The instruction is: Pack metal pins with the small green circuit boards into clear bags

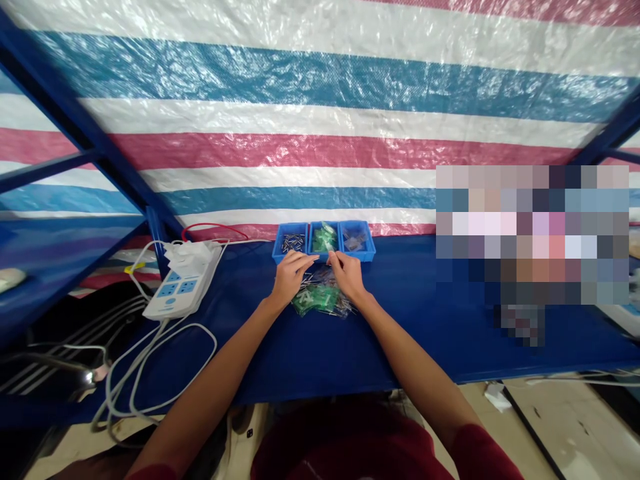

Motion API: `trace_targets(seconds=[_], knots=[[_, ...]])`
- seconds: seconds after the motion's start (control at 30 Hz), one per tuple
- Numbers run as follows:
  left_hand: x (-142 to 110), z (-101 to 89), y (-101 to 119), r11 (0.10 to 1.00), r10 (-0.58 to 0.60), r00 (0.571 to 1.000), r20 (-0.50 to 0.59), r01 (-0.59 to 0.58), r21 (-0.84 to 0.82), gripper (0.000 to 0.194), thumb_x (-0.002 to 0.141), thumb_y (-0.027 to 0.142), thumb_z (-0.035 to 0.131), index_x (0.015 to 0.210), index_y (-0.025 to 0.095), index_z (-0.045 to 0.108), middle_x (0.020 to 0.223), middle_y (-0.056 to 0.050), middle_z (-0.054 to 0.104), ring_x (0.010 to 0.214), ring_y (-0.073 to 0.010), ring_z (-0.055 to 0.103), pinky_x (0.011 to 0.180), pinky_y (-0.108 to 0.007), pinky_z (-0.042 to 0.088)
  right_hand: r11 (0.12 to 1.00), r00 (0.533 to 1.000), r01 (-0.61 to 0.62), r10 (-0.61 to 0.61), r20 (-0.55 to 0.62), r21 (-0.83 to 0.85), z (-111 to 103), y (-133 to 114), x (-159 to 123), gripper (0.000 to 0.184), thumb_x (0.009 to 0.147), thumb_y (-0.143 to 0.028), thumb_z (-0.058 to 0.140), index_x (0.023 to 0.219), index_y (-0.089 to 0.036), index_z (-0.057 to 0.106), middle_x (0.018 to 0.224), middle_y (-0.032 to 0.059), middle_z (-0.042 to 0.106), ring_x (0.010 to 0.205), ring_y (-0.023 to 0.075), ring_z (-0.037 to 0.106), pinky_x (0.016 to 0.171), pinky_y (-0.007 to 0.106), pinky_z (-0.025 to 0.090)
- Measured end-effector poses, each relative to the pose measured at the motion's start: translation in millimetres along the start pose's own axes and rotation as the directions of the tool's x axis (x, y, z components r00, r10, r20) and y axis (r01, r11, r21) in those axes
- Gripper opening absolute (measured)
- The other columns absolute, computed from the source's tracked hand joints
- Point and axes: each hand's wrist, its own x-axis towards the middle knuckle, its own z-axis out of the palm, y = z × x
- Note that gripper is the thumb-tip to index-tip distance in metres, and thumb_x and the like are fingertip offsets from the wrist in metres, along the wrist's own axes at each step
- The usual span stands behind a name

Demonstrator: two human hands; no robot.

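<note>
My left hand (290, 277) is at the left edge of a pile of small parts, its fingers stretched toward the bins and nothing visible in them. Across the pile, my right hand (350, 275) has thumb and finger pressed together near the middle bin's front edge; what they hold, if anything, is too small to make out. Between and below the hands lie green plastic packets (320, 300) with clear bags and thin metal pieces. Just beyond are three joined blue bins: dark metal pins (293, 243) at left, green packets (324, 238) in the middle, clear plastic pieces (354, 240) at right.
A white power strip (175, 287) with plugs and looped white cables (150, 373) lies on the left of the blue table (310, 360). Striped plastic sheeting (320, 120) hangs behind, between blue frame posts. The area at right is blurred out.
</note>
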Motion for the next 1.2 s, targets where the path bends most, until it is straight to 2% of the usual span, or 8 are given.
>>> trace_targets(seconds=[0.2,0.37,0.57,0.63,0.77,0.9,1.1,1.2], knots=[[0,-0.1,2,0.998,-0.067,0.998,-0.001,0.067,-0.002,0.024,0.093,0.034,0.054,0.105,0.02,0.069,0.087,-0.005,0.069,0.08,-0.0174,0.061,0.077,-0.032,0.05,0.999,0.994,0.041,-0.043,0.098,0.025,1,1,0,0.04,0.095,-0.044,0.04,0.08,-0.017,0.065,0.063,-0.0004,0.057,0.058,0.0135,0.05,0.059,0.024,0.033],[-3,0.3,4,0.994,-0.104,0.995,0.001,0.104,-0.031,0.021,0.089,0.036,0.06,0.101,0.021,0.068,0.08,-0.003,0.069,0.077,-0.0176,0.062,0.077,-0.032,0.052,0.997,0.988,0.046,-0.055,0.146,0.067,2,-1,-1,0.035,0.094,-0.042,0.044,0.079,-0.017,0.064,0.061,-0.0012,0.056,0.057,0.0129,0.05,0.059,0.023,0.033],[-4,0.7,9,0.98,-0.186,0.979,-0.083,0.179,-0.09,0.019,0.084,0.034,0.067,0.096,0.021,0.071,0.082,-0.003,0.068,0.072,-0.0156,0.062,0.076,-0.031,0.052,0.995,0.979,0.041,-0.058,0.195,0.089,2,-4,-4,0.035,0.094,-0.042,0.044,0.076,-0.017,0.062,0.061,-0.0013,0.055,0.057,0.0129,0.049,0.058,0.024,0.032],[-4,2.3,8,0.951,-0.272,0.958,-0.087,0.254,-0.176,0.019,0.08,0.035,0.069,0.092,0.02,0.072,0.082,-0.003,0.07,0.073,-0.016,0.063,0.075,-0.03,0.052,0.993,0.981,0.034,-0.055,0.185,0.117,2,-5,-4,0.034,0.094,-0.041,0.043,0.078,-0.018,0.062,0.063,-0.0008,0.057,0.058,0.013,0.049,0.059,0.024,0.034],[-4,6.9,3,0.814,-0.483,0.875,-0.027,0.437,-0.383,0.023,0.072,0.038,0.075,0.082,0.018,0.072,0.083,-0.005,0.072,0.075,-0.0182,0.065,0.071,-0.03,0.052,0.983,0.986,0.019,-0.049,0.161,0.18,4,-4,-5,0.033,0.095,-0.041,0.044,0.08,-0.018,0.062,0.065,-0.0004,0.057,0.059,0.0131,0.051,0.06,0.023,0.036],[-5,8.6,-3,0.741,-0.559,0.829,0.0,0.5,-0.448,0.025,0.068,0.039,0.077,0.076,0.016,0.071,0.078,-0.005,0.071,0.073,-0.0187,0.065,0.071,-0.031,0.052,0.987,0.99,-0.019,-0.004,0.143,0.159,6,-2,-6,0.035,0.095,-0.041,0.043,0.08,-0.017,0.064,0.064,-0.0004,0.058,0.058,0.0132,0.052,0.06,0.023,0.036],[0,6.9,5,0.711,-0.517,0.856,0.021,0.442,-0.547,0.027,0.081,0.042,0.066,0.078,0.018,0.052,0.091,-0.009,0.072,0.087,-0.0203,0.067,0.081,-0.035,0.051,0.995,0.993,-0.038,0.027,0.118,0.088,5,0,-3,0.039,0.096,-0.042,0.04,0.081,-0.018,0.066,0.065,0.0006,0.061,0.06,0.0141,0.055,0.062,0.024,0.037],[0,6.1,6,0.734,-0.483,0.876,0.006,0.409,-0.543,0.029,0.086,0.043,0.06,0.081,0.021,0.042,0.088,-0.008,0.072,0.083,-0.0193,0.068,0.08,-0.035,0.051,0.997,0.995,-0.044,0.038,0.088,0.066,2,3,-1,0.04,0.097,-0.043,0.039,0.08,-0.018,0.066,0.063,0.0004,0.06,0.059,0.0147,0.055,0.061,0.024,0.036]])
